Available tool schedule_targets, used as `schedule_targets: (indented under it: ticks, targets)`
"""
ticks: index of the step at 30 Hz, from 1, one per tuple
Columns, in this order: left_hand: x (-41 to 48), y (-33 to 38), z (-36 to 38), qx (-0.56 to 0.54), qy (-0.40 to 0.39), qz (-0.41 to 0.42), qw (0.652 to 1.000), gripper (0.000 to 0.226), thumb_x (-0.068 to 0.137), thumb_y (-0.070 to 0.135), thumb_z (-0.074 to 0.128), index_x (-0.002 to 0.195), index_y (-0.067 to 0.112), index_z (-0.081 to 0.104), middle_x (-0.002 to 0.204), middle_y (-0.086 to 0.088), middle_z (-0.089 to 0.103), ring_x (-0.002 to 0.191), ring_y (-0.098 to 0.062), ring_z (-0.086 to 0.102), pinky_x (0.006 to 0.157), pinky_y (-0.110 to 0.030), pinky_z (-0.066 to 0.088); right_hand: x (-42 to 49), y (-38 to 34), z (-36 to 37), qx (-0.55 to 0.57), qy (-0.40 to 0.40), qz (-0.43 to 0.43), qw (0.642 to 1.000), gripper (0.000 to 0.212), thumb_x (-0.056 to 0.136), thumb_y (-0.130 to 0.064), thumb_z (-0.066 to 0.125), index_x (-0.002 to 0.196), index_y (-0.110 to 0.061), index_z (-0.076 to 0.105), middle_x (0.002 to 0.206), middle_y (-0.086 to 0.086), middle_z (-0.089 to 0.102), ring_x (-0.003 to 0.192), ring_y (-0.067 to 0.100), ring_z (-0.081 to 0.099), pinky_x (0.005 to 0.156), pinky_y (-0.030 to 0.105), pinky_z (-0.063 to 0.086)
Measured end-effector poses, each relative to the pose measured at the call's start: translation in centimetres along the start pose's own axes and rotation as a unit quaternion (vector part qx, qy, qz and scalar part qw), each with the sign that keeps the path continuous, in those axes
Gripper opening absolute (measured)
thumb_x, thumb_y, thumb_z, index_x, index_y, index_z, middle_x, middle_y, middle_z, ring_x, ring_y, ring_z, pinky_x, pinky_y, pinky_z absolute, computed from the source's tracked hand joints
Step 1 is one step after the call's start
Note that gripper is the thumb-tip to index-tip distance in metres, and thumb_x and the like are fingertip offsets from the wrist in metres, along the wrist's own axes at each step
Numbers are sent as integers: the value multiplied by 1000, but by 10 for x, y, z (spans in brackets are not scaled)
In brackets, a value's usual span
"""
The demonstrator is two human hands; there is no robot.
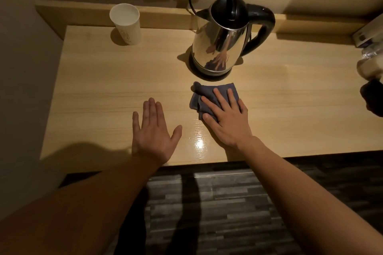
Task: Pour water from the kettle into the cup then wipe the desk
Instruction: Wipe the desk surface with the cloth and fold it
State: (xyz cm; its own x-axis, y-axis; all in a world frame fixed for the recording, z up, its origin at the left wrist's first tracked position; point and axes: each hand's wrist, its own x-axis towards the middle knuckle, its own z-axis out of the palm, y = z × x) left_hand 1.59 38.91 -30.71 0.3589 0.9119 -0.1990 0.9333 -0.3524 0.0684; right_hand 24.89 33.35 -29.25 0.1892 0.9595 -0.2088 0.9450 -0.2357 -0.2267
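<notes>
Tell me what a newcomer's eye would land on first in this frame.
Probably the shiny steel kettle standing on its base at the back of the wooden desk, mirroring the hands. Just in front of it, the right hand presses flat on a dark blue cloth, while the left hand lies open on the bare wood. A white paper cup stands far left.

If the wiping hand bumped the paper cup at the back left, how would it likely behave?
The paper cup looks thin-walled and tall with a narrower base, so it would probably tip rather than slide. Its contents can't be judged here; if nearly empty, it is likely very light. Squeezing would probably dent it.
</notes>
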Motion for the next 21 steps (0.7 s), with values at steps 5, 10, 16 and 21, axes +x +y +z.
schedule_targets:
  ticks: [5,10,16,21]
  targets:
    - [-2,0,-3,-12,-1,0,1000,94,98,71,13,164,7,-4,175,-13,-8,162,-25,-10,130,-53,-2,-35,-4,6,-4,-10,-19,1000,63,100,-71,15,160,-53,16,175,-13,4,162,22,-11,128,52,2]
    - [-3,-1,-4,-29,3,3,1000,93,99,70,15,164,8,-4,175,-12,-8,161,-24,-10,130,-54,-2,-66,-1,23,-12,21,-46,999,62,102,-69,16,159,-46,30,173,-10,19,162,25,5,124,50,14]
    - [-4,-2,-5,-33,-1,3,999,93,98,71,13,164,8,-6,174,-12,-11,161,-23,-12,130,-53,-3,-107,-1,34,108,67,-61,990,46,107,-53,36,146,-38,56,162,-16,42,159,12,21,119,38,22]
    - [-4,-2,-8,-40,-11,5,999,94,98,72,11,164,8,-10,174,-11,-15,160,-22,-17,130,-53,-5,-132,-11,-18,467,-47,95,878,34,102,-45,52,132,-39,65,129,-29,68,135,0,55,111,21,38]
